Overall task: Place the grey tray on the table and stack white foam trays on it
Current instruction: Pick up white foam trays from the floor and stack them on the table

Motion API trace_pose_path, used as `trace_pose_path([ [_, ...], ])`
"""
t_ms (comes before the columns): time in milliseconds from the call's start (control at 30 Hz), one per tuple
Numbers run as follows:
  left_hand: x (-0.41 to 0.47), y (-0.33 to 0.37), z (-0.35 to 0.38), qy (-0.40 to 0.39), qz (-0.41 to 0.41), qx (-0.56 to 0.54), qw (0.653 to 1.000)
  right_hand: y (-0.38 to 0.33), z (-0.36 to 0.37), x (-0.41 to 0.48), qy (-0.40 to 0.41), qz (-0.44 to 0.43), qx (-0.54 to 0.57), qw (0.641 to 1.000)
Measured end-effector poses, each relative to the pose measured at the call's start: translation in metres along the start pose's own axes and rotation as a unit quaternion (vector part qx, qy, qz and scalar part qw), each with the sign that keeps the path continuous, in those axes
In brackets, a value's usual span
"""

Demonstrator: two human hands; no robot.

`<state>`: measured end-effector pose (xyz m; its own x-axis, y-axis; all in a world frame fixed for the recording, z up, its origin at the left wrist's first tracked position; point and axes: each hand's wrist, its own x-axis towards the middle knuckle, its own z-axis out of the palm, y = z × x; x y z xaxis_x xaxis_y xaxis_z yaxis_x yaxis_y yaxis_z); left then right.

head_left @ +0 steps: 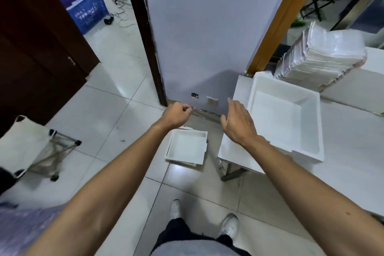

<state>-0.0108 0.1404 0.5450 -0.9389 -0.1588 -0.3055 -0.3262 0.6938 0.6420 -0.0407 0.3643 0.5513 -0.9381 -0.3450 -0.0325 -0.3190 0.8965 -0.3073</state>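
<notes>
- The near left corner of the grey tray is hidden behind the right wrist. In this light the tray looks almost white.
- A paler flat rectangle is seen on the tray's floor. It cannot be told whether this is a foam tray or the floor itself.
- The table is cut off by the right edge of the picture, and only one leg is seen beneath its near left corner.
- The white foam trays lie in a small pile on the floor tiles, between the two forearms. The lower ones are mostly covered by the top one, so their number cannot be made out.
- A stack wrapped in clear plastic is blurred at the far side of the table, just behind the grey tray. Its contents cannot be made out.
- The grey tray is set upright on the table's left end, with its open side upward.
- The left hand is raised over the floor near the foot of the wall. Its fingers are curled in toward the palm, with the tips tucked out of sight. Nothing is seen held in it.
- The right hand is held over the table's left edge, just beside the tray's left wall. Its fingers are straight and close together, with the thumb set apart. Nothing is gripped, and no contact with the tray can be seen.
</notes>
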Motion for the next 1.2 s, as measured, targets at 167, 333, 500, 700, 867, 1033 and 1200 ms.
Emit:
trace_pose_path([
  [167, 0.007, -0.046, 0.014, -0.031, -0.056, -0.002, 0.998, -0.027, 0.044, 0.018, -0.079, -0.029, -0.028, 0.996],
  [333, 0.031, -0.092, 0.046, -0.087, -0.096, 0.0, 0.992, -0.034, 0.096, 0.037, -0.107, 0.004, -0.046, 0.993],
  [500, 0.064, -0.149, 0.081, -0.075, -0.145, -0.04, 0.986, -0.047, 0.168, 0.053, -0.045, 0.058, 0.003, 0.997],
  [700, 0.094, -0.224, 0.134, -0.077, -0.197, -0.072, 0.975, -0.035, 0.256, 0.061, -0.102, 0.077, -0.02, 0.992],
  [867, 0.113, -0.283, 0.185, -0.109, -0.211, -0.063, 0.969, -0.009, 0.34, 0.067, -0.147, 0.21, -0.018, 0.966],
  [1033, 0.134, -0.344, 0.236, -0.118, -0.268, -0.101, 0.951, 0.023, 0.421, 0.063, -0.191, 0.324, 0.035, 0.926],
  [1200, 0.16, -0.409, 0.278, -0.099, -0.315, -0.144, 0.933, 0.058, 0.492, 0.058, -0.233, 0.418, 0.085, 0.874],
])
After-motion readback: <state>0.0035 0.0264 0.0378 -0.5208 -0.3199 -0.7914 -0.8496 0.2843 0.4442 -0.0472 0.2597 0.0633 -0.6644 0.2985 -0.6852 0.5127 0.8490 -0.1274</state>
